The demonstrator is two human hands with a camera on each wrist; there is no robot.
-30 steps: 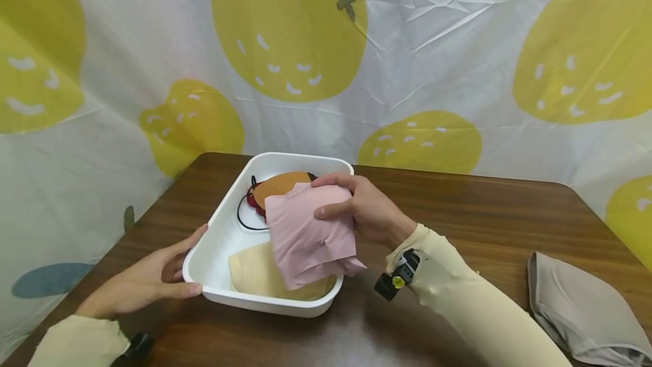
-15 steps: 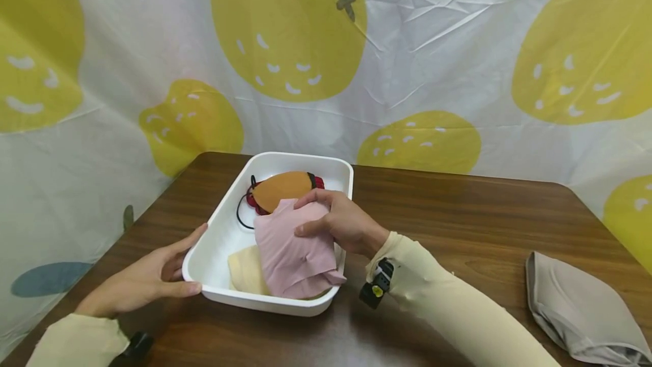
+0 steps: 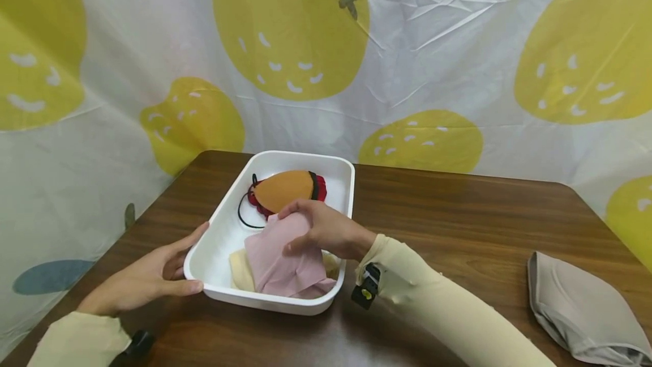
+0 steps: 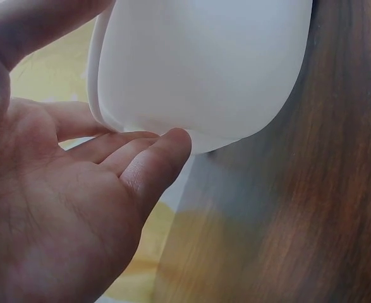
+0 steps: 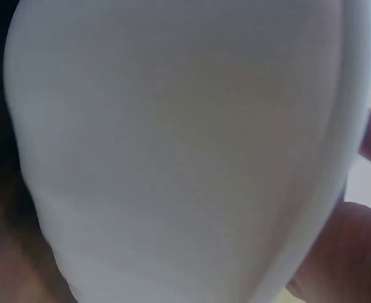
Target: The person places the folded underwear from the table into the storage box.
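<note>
In the head view, a white plastic tray (image 3: pixel 219 242) stands on the table. My left hand (image 3: pixel 148 279) grips its near-left corner, thumb at the rim; in the left wrist view the curled fingers (image 4: pixel 157 161) lie against the tray's outer wall. My right hand (image 3: pixel 328 228) reaches over the right rim and holds a folded pink cloth (image 3: pixel 272 254) between thumb and fingers. The pink cloth overlaps a pale yellow cloth (image 3: pixel 240 271) at the tray's near end. Behind it lies an orange and red padded item (image 3: pixel 285 188) with a black cord. In the right wrist view the tray's wall hides the cloth.
A folded grey-beige cloth (image 3: pixel 586 307) lies at the right on the brown wooden table (image 3: pixel 433 214). A white curtain with yellow fruit prints (image 3: pixel 290 27) hangs behind the table and along its left side.
My right hand has moved left and down into the tray with the pink cloth, covering more of the yellow cloth and uncovering the orange and red item. The left hand has stayed in place.
</note>
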